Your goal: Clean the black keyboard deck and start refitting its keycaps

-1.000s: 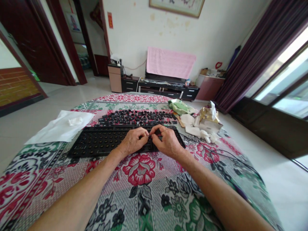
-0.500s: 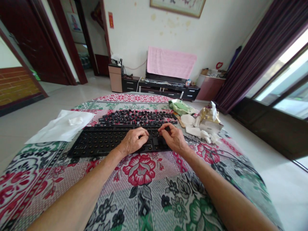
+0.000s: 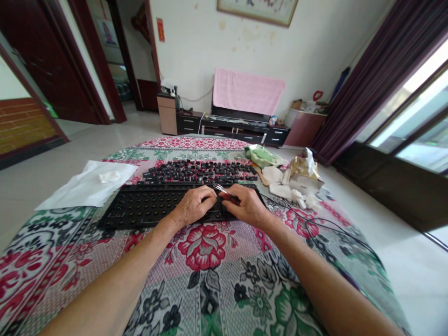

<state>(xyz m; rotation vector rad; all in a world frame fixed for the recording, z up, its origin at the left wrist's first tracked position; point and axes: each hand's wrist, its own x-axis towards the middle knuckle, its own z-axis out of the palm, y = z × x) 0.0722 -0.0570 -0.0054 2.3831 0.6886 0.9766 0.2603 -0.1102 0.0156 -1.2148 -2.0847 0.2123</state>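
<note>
A black keyboard frame (image 3: 147, 205) with its keycaps off lies on a flowered tablecloth (image 3: 206, 275). Behind it sits a heap of loose black keycaps (image 3: 199, 171). My left hand (image 3: 193, 206) rests curled on the frame's right part, fingers pressed down. My right hand (image 3: 247, 205) is closed around a red-handled metal tool (image 3: 226, 192), whose thin wire tip points left toward my left fingers.
A white paper sheet (image 3: 87, 184) with a crumpled tissue lies at the left. A green packet (image 3: 262, 155), a tissue box (image 3: 304, 175) and wads of tissue sit at the right. A black cable (image 3: 315, 224) trails over the cloth's right side.
My right hand went right onto the frame, then came back holding the red-handled tool, its tip now beside my left fingers. My left hand stayed in place.
</note>
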